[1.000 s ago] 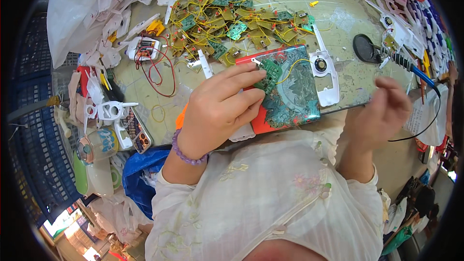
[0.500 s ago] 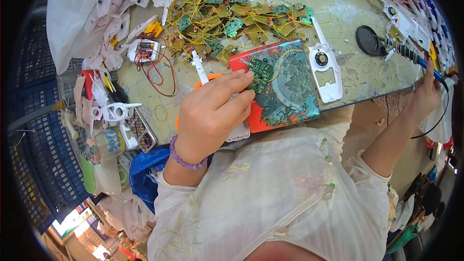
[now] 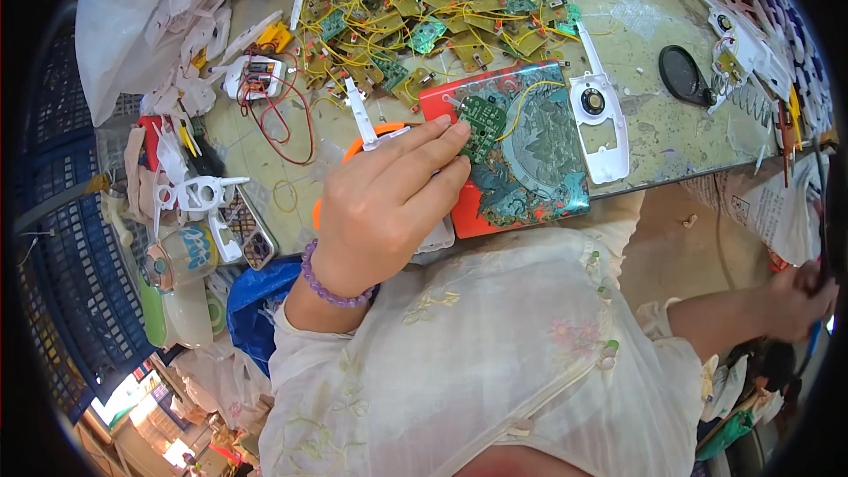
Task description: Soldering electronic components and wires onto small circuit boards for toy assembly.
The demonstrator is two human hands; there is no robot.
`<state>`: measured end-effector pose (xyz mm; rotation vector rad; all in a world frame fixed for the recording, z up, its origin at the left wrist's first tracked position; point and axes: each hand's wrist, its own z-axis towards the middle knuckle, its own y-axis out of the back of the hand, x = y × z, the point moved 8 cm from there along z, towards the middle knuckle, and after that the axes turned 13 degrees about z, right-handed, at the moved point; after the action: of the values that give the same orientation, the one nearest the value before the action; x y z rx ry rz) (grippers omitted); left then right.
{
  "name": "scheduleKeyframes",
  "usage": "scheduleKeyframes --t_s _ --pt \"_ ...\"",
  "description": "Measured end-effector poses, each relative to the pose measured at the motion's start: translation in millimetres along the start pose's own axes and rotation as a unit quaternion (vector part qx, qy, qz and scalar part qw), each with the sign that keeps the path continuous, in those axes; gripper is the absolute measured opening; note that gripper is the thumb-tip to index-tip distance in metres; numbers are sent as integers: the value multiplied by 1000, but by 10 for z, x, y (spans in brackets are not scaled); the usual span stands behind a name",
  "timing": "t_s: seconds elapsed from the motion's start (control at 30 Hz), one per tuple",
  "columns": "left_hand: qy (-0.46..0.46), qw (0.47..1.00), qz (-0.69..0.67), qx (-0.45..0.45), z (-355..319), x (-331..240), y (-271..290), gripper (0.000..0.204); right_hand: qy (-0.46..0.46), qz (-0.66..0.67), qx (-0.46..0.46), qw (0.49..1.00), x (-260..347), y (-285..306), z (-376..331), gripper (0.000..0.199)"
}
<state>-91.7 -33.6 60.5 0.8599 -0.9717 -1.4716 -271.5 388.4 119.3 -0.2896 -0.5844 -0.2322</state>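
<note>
Left hand: The person's left hand [image 3: 389, 190], wearing a purple bead bracelet [image 3: 331, 290], reaches over the near edge of the table, fingertips together and clamped on the left side of a small green circuit board.
Green circuit board [image 3: 482, 126]: Held over the left part of a red and teal patterned panel [image 3: 541, 163]; whether it touches the panel is unclear.
Yellow wire [image 3: 519, 110]: Curves from the board toward the far right of the panel.
Right hand: Well off to the right, past the table edge, the right hand [image 3: 798, 300] is closed around a slim blue-handled tool [image 3: 814, 332]; blur and shadow hide the detail.
White housing [image 3: 614, 113]: Just right of the panel, lying flat, with a black round speaker [image 3: 592, 102] set in it.
Board pile [image 3: 424, 31]: Many brown and green boards with yellow wires, heaped on the far side.
Far right: A round black dish [image 3: 683, 73] beside a metal coil [image 3: 751, 97].
Left side: A white battery case [image 3: 254, 79] with red wires, and nearer, a phone [image 3: 256, 240].
</note>
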Motion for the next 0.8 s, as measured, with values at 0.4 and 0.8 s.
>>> scheduleKeyframes --t_s 0.4,0.8 --pt "-7 999 -17 34 67 -19 -15 29 9 369 347 862 962 -1531 -1749 20" --pt "-5 1000 -22 11 2 5 -18 30 12 351 443 825 1053 -1679 -1864 19"
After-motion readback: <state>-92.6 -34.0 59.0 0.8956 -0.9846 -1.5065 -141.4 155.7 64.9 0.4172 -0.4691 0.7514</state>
